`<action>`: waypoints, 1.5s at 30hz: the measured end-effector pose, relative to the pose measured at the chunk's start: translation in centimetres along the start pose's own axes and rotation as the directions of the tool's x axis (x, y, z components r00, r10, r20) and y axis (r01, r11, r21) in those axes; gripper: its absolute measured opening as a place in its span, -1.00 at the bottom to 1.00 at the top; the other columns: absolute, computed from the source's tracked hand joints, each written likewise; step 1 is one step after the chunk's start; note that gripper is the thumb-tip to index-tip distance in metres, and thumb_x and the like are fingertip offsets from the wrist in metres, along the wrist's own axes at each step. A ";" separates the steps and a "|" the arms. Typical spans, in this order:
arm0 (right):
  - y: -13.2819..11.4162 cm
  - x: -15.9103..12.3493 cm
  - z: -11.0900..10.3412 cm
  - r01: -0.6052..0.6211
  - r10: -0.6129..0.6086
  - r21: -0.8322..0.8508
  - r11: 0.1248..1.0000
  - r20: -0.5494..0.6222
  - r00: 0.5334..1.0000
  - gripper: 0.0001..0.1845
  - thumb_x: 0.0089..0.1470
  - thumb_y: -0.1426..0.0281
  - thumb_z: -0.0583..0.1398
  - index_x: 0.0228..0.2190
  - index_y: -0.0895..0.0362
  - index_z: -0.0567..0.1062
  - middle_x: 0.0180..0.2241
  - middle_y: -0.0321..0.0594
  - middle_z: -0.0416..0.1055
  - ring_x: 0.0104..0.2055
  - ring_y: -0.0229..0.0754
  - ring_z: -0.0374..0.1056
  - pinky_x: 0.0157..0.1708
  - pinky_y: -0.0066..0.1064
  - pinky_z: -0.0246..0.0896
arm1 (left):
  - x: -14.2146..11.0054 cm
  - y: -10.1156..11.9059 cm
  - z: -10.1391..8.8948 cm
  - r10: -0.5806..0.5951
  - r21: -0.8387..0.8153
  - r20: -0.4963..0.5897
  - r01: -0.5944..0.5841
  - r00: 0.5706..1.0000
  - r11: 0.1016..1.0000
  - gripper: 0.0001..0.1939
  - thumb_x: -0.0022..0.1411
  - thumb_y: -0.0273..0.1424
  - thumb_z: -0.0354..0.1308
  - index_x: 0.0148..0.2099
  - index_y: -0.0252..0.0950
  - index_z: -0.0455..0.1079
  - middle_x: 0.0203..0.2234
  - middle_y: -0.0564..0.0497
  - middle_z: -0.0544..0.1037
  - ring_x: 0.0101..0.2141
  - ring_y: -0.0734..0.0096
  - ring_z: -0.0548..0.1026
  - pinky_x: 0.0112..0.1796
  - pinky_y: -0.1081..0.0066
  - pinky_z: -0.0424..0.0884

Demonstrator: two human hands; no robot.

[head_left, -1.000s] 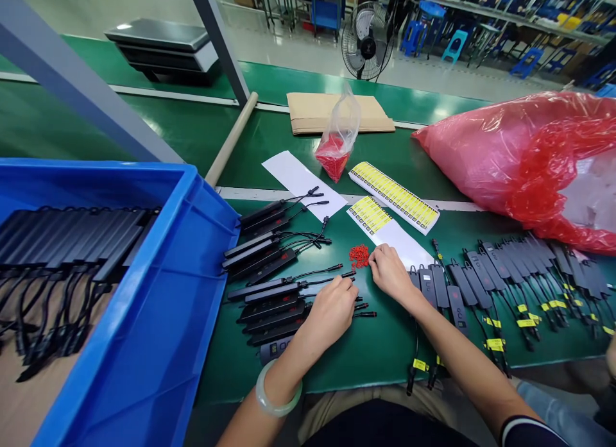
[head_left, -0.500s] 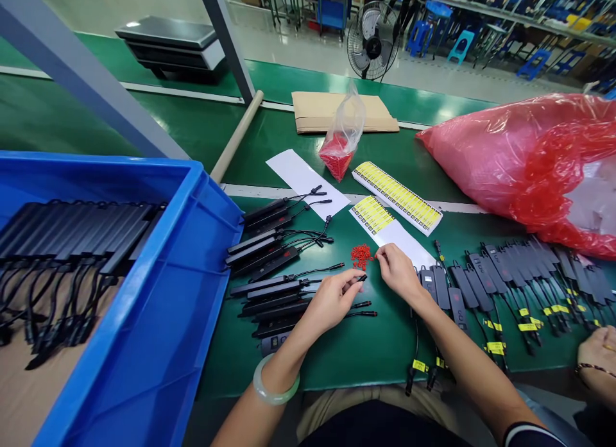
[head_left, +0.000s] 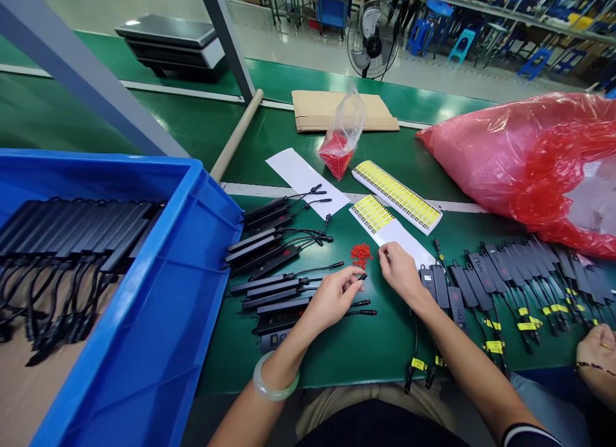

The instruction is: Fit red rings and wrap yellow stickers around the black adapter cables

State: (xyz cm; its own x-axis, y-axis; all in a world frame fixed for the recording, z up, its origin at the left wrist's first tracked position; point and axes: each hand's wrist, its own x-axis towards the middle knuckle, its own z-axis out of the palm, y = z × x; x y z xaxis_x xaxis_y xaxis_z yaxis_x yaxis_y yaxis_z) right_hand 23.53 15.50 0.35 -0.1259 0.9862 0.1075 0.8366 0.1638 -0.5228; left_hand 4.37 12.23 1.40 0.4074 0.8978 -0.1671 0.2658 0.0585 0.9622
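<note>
Left hand pinches black cable connector, nearside of red pile, tip poking out, probably so its end stays accessible. Right hand right of red pile, fingers bunched; can't tell if pinching anything. Red pile close, presumably for reach.

A platform scale with a flat metal top sat at the far left of the green desk, beside a slanting grey post. Flat brown cardboard lay toward the back, and a big red plastic bag bulged at the right. Beyond stood a caged fan, with blue stools and a teal stool on the pale floor.
</note>
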 end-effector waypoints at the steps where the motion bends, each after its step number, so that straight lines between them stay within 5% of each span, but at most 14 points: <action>1: -0.4 -0.4 -0.4 0.004 -0.005 0.049 0.999 0.015 1.000 -0.88 0.18 0.48 0.06 -0.34 0.11 0.39 -0.35 -0.14 0.46 -0.35 -0.09 0.37 -0.31 -0.26 0.31 | 0.0 0.0 0.0 -0.002 -0.022 0.001 0.002 1.000 1.000 -0.74 0.27 -0.36 0.03 -0.04 -0.32 0.39 -0.41 -0.02 0.58 -0.51 0.45 0.39 -0.45 0.47 0.30; 4: -1.7 -1.8 -1.1 0.036 -0.048 0.191 0.981 0.062 0.997 -0.91 0.20 0.40 0.09 -0.33 0.07 0.40 -0.39 -0.28 0.49 -0.41 -0.20 0.43 -0.41 -0.40 0.34 | 0.1 -0.1 0.0 -0.016 -0.093 -0.001 0.015 1.000 0.996 -0.68 0.27 -0.35 0.04 0.03 -0.35 0.34 -0.40 -0.03 0.57 -0.52 0.46 0.39 -0.46 0.47 0.30; 9: -3.1 -2.8 -0.9 0.098 -0.120 0.298 0.949 0.054 0.991 -0.92 0.24 0.38 0.08 -0.26 0.07 0.38 -0.30 -0.24 0.50 -0.33 -0.21 0.48 -0.28 -0.38 0.41 | 0.1 -0.1 -0.2 -0.018 -0.164 0.037 0.024 0.999 0.986 -0.57 0.27 -0.33 0.03 0.14 -0.39 0.33 -0.41 -0.03 0.55 -0.55 0.51 0.34 -0.51 0.50 0.26; 14: -2.8 -3.2 -0.6 0.171 -0.184 0.250 0.953 0.032 0.982 -0.90 0.26 0.41 0.04 -0.22 0.05 0.36 -0.27 -0.18 0.49 -0.26 -0.14 0.46 -0.22 -0.31 0.39 | 0.3 -0.2 -0.3 -0.005 -0.126 0.034 0.009 0.999 0.992 -0.60 0.26 -0.34 0.04 0.09 -0.40 0.42 -0.42 -0.04 0.56 -0.56 0.51 0.32 -0.52 0.50 0.25; 25: -3.5 -4.6 0.8 0.274 -0.276 0.041 0.961 0.068 0.959 -0.76 0.25 0.49 -0.04 -0.17 0.13 0.39 -0.32 -0.05 0.43 -0.25 0.01 0.37 -0.21 -0.16 0.30 | 0.0 -0.3 0.8 0.038 0.152 -0.147 -0.015 0.988 0.988 -0.84 0.24 -0.47 0.02 -0.19 -0.31 0.42 -0.55 0.08 0.48 -0.58 0.50 0.32 -0.50 0.49 0.23; 30: -3.2 -5.0 0.5 0.217 -0.221 0.065 0.974 0.058 0.973 -0.77 0.28 0.43 0.01 -0.04 0.14 0.32 -0.24 -0.08 0.47 -0.22 -0.05 0.43 -0.19 -0.23 0.36 | -0.1 -0.5 0.7 0.094 0.227 -0.091 -0.072 0.991 0.971 -0.92 0.24 -0.49 0.04 -0.27 -0.27 0.35 -0.56 0.11 0.45 -0.55 0.44 0.37 -0.47 0.45 0.27; 34: -1.8 -5.9 -0.8 0.144 -0.149 0.080 0.986 0.057 0.987 -0.79 0.26 0.38 0.07 -0.06 0.09 0.32 -0.18 -0.11 0.49 -0.18 -0.09 0.46 -0.18 -0.29 0.39 | -0.3 0.2 -0.1 0.163 0.298 -0.094 -0.128 0.982 0.946 -0.86 0.22 -0.49 0.10 -0.15 -0.27 0.37 -0.31 -0.03 0.54 -0.24 0.26 0.49 -0.19 0.32 0.37; 37: -0.1 -6.7 -2.3 0.082 -0.085 0.062 0.995 0.055 0.995 -0.88 0.26 0.39 0.05 -0.19 0.07 0.37 -0.22 -0.13 0.49 -0.19 -0.06 0.46 -0.21 -0.26 0.37 | -1.2 1.1 -1.6 0.263 0.410 -0.216 -0.157 0.940 0.898 -0.77 0.27 -0.45 0.11 -0.02 -0.29 0.35 -0.14 -0.11 0.52 -0.08 0.18 0.44 -0.04 0.21 0.35; 42: 3.0 -5.6 -4.7 -0.046 0.045 0.044 0.998 0.040 0.998 -0.89 0.22 0.36 0.07 -0.26 0.07 0.40 -0.25 -0.15 0.51 -0.24 -0.07 0.47 -0.23 -0.26 0.34 | -5.1 2.0 -3.8 0.416 0.541 -0.353 -0.180 0.838 0.822 -0.83 0.31 -0.45 0.10 -0.04 -0.27 0.39 -0.19 -0.07 0.53 -0.12 0.25 0.47 -0.07 0.26 0.38; 45: 4.8 -2.5 -5.3 -0.129 0.127 0.033 0.991 0.043 0.991 -0.89 0.19 0.35 0.11 -0.24 0.09 0.41 -0.25 -0.17 0.52 -0.24 -0.11 0.48 -0.22 -0.30 0.35 | -7.7 1.5 -3.6 0.428 0.557 -0.338 -0.188 0.838 0.809 -0.83 0.30 -0.47 0.12 -0.06 -0.25 0.40 -0.21 -0.05 0.53 -0.13 0.27 0.47 -0.09 0.30 0.40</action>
State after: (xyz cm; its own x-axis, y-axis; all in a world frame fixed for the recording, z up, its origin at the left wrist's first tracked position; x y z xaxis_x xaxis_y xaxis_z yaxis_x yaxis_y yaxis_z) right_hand 30.68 13.73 2.11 -0.0413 0.9991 0.0039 0.8277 0.0364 -0.5601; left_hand -1.49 6.98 4.92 0.1604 0.9252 0.3441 0.6253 -0.3649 0.6898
